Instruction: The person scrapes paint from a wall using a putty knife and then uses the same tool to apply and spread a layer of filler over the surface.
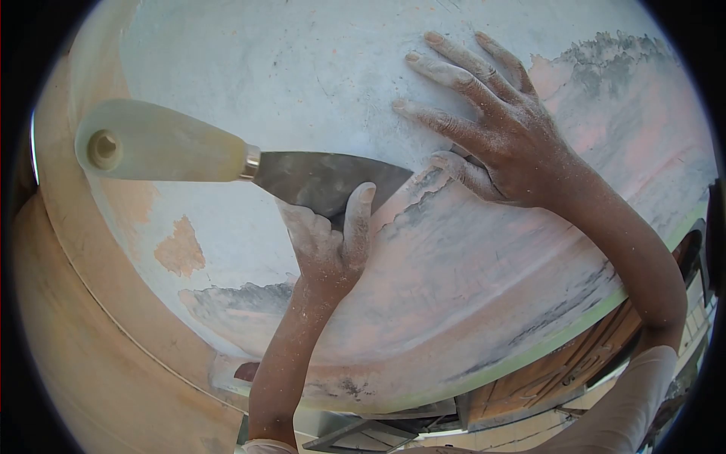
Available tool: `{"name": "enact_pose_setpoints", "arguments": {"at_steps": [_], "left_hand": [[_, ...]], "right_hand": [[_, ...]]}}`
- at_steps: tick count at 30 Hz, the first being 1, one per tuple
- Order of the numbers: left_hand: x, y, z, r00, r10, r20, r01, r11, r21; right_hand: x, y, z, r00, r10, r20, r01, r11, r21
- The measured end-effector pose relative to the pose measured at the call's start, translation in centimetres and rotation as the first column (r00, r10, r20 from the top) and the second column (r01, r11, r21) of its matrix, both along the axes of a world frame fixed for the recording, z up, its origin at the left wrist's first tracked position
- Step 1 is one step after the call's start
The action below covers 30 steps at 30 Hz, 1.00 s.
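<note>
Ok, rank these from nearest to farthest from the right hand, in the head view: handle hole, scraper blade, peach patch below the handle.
1. Scraper blade, just left of the right hand
2. Peach patch, lower left
3. Handle hole, far left

Blade [314, 178] against left hand [324, 246]; handle [178, 144] to its left. Surface [257, 76] behind both hands; right hand [507, 129] rightward.

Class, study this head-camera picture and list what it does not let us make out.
In the head view:
- Left hand: some fingers hidden behind the scraper's blade.
- Right hand: its palm, turned away from the camera.
- Patchy surface: continues past the top edge, cut off.
- Background items: too small to identify surely.
</note>
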<state>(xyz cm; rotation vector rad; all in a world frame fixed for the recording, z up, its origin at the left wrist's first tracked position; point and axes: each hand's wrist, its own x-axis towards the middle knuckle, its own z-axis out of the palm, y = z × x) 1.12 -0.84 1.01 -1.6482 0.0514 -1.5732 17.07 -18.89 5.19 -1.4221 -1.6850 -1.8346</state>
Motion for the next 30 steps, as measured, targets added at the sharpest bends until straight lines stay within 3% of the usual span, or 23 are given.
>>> {"name": "enact_pose_setpoints", "arguments": {"at_steps": [5, 12, 30], "left_hand": [[-0.3, 0.0, 0.0, 0.999, 0.035, -0.021, -0.034, 0.998, 0.056], [-0.3, -0.1, -0.4, 0.997, 0.038, -0.068, -0.038, 0.999, 0.000], [-0.2, -0.1, -1.3, 0.993, -0.078, -0.090, 0.075, 0.997, -0.035]], "right_hand": [[0.0, 0.0, 0.0, 1.000, 0.001, 0.010, -0.001, 1.000, 0.001], [-0.1, 0.0, 0.0, 1.000, -0.009, -0.006, 0.009, 1.000, 0.001], [-0.1, 0.0, 0.0, 1.000, 0.005, -0.012, -0.005, 1.000, -0.004]]}}
